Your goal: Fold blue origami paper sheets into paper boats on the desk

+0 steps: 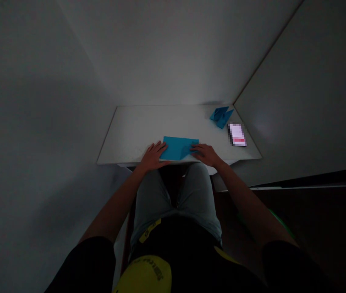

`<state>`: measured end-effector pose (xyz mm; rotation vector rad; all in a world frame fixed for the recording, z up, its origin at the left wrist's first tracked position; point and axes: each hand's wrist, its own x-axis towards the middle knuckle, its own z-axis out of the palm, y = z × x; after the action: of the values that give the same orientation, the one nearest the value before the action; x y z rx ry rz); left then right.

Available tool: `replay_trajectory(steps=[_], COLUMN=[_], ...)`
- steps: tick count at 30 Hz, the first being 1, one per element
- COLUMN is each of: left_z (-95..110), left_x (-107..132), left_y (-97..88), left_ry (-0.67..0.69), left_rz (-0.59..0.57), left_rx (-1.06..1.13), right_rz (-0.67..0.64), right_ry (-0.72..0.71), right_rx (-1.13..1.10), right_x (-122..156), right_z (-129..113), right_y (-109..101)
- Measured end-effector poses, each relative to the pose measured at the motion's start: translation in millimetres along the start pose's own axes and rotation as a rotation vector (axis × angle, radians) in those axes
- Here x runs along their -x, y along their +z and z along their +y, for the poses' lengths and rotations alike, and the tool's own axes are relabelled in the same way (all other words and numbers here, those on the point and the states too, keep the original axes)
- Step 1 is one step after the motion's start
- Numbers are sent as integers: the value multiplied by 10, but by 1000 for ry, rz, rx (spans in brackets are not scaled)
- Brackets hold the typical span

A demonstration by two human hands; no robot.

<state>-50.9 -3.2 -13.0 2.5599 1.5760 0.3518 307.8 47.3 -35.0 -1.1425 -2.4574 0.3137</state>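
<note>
A folded sheet of blue paper (177, 147) lies near the front edge of a small white table (136, 130). My left hand (154, 155) rests on the paper's left end, fingers stretched out flat. My right hand (205, 154) presses the paper's right end, where a corner is folded over, its fingers lying along the fold. Neither hand lifts the sheet off the table.
A finished blue paper figure (221, 115) sits at the table's far right corner. A lit phone (237, 134) lies just in front of it. White walls close in on the left, back and right. My knees are under the table's front edge. The room is dim.
</note>
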Motion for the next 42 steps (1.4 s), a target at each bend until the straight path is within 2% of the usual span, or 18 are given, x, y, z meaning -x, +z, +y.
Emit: replay_trajectory(steps=[4, 8, 10, 12, 14, 16, 18, 22, 25, 28, 32, 36, 42], left_z=[-35, -41, 3, 93, 222, 372, 523, 782, 911, 973, 952, 814, 546], left_x=[29, 22, -22, -96, -191, -287, -364, -424, -406, -373, -349, -381, -540], left_y=[-10, -24, -20, -4, 24, 60, 100, 177, 197, 177, 135, 94, -47], left_ry=[5, 3, -59, -164, -285, -372, -357, -221, -229, -227, -165, -97, 23], left_rz=[11, 34, 80, 174, 295, 363, 321, 186, 210, 237, 180, 98, -23], left_rx=[34, 91, 121, 134, 120, 92, 76, 50, 29, 22, 13, 31, 70], right_rz=[82, 172, 205, 225, 237, 230, 209, 238, 279, 265, 247, 187, 59], right_ry=[173, 258, 269, 257, 236, 226, 232, 239, 226, 243, 245, 240, -4], right_rx=[75, 93, 95, 97, 97, 110, 133, 175, 208, 236, 242, 219, 123], right_x=[-180, -251, -243, -225, -214, -213, -213, -177, -126, -93, -75, -25, -4], right_z=[-96, -236, -300, -353, -394, -428, -458, -527, -586, -637, -693, -727, -623], right_y=[73, 206, 263, 301, 321, 327, 329, 338, 348, 347, 328, 287, 186])
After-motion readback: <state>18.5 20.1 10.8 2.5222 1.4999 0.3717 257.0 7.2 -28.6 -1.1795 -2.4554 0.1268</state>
